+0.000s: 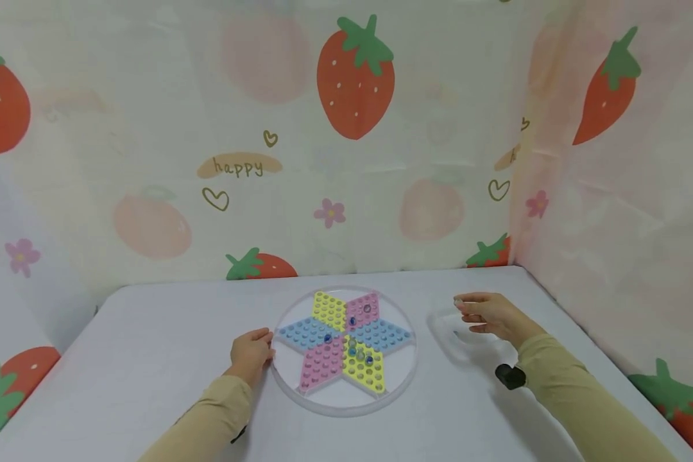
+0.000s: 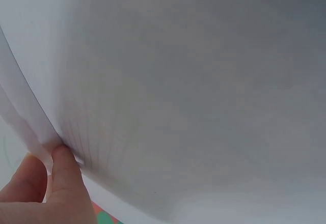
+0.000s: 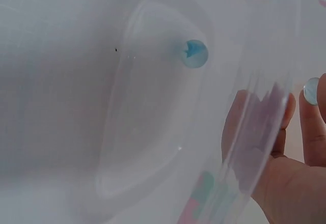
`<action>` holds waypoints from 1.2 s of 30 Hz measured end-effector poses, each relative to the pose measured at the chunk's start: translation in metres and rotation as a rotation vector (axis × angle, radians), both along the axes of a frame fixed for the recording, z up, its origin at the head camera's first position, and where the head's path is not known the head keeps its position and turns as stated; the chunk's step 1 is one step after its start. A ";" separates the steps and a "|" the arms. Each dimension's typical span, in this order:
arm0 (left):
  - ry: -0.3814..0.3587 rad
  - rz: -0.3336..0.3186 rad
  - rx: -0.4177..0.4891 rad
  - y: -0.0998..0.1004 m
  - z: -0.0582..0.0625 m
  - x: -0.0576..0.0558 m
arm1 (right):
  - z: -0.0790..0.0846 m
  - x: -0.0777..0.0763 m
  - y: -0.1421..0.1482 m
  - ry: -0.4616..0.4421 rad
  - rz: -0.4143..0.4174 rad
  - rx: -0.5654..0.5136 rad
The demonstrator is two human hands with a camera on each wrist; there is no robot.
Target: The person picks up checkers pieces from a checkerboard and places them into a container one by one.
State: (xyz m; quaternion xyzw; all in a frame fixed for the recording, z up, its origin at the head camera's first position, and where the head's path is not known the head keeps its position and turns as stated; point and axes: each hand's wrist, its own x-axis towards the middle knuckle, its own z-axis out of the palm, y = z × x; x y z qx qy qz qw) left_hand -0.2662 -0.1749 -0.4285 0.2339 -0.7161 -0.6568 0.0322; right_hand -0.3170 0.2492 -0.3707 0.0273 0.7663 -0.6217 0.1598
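A round Chinese checkers board (image 1: 346, 410) with a yellow, pink and blue star lies on the white table. Several glass marbles sit in its holes, mostly in the near yellow point. My left hand (image 1: 252, 350) is at the board's left rim, its thumb and a finger (image 2: 66, 168) pinching the edge in the left wrist view. To the board's right, my right hand (image 1: 493, 316) pinches a clear marble (image 3: 310, 91) between thumb and fingertip. It is raised above a clear plastic box (image 1: 439, 330), in which one blue-streaked marble (image 3: 194, 54) lies.
The white-covered table (image 1: 167, 359) extends on both sides of the board. Behind it hangs a cloth backdrop (image 1: 352, 167) printed with strawberries, and another side of it closes in the right. A dark wrist strap piece (image 1: 510, 376) hangs under the right sleeve.
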 end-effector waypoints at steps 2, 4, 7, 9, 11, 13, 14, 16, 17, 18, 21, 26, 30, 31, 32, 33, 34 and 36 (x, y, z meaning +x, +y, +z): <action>0.006 0.000 0.000 0.002 0.002 0.002 | -0.002 -0.001 0.000 -0.002 0.006 0.020; 0.007 0.000 0.008 0.003 0.003 0.003 | -0.003 -0.002 0.000 -0.012 0.006 0.036; 0.006 -0.003 0.014 0.002 0.005 0.004 | -0.008 -0.006 -0.001 -0.029 0.002 0.037; 0.002 -0.002 0.022 0.000 0.005 0.003 | -0.010 -0.008 -0.002 -0.040 -0.002 0.040; 0.002 -0.003 0.027 -0.001 0.004 0.002 | -0.013 -0.010 -0.002 -0.049 -0.008 0.041; 0.001 0.001 0.032 -0.002 0.003 0.001 | -0.015 -0.012 -0.003 -0.058 -0.010 0.045; 0.000 0.003 0.030 -0.003 0.002 0.000 | -0.016 -0.013 -0.003 -0.060 -0.011 0.049; 0.006 0.003 0.035 -0.003 -0.001 -0.001 | -0.019 -0.015 -0.003 -0.068 -0.022 0.056; 0.006 0.002 0.032 -0.004 -0.003 -0.002 | -0.020 -0.016 -0.003 -0.074 -0.030 0.061; 0.012 0.011 0.030 -0.004 -0.005 -0.003 | -0.021 -0.017 -0.003 -0.077 -0.030 0.067; 0.012 0.009 0.030 -0.005 -0.008 -0.005 | -0.024 -0.019 -0.003 -0.094 -0.047 0.095; 0.006 0.009 0.041 -0.003 -0.001 -0.002 | -0.027 -0.023 -0.004 -0.091 -0.032 0.167; -0.001 0.012 0.044 -0.002 0.001 -0.002 | -0.027 -0.025 -0.008 -0.105 -0.044 0.203; -0.007 0.013 0.042 -0.002 0.000 -0.003 | -0.028 -0.025 -0.009 -0.111 -0.045 0.211; -0.014 0.015 0.038 -0.002 -0.002 -0.004 | -0.029 -0.025 -0.010 -0.117 -0.048 0.218; -0.012 0.030 0.030 -0.002 -0.004 -0.006 | -0.030 -0.026 -0.011 -0.122 -0.053 0.225; -0.015 0.032 0.028 -0.003 -0.005 -0.006 | -0.031 -0.026 -0.012 -0.127 -0.054 0.230; -0.019 0.032 0.020 -0.003 -0.007 -0.007 | -0.034 -0.027 -0.014 -0.134 -0.060 0.237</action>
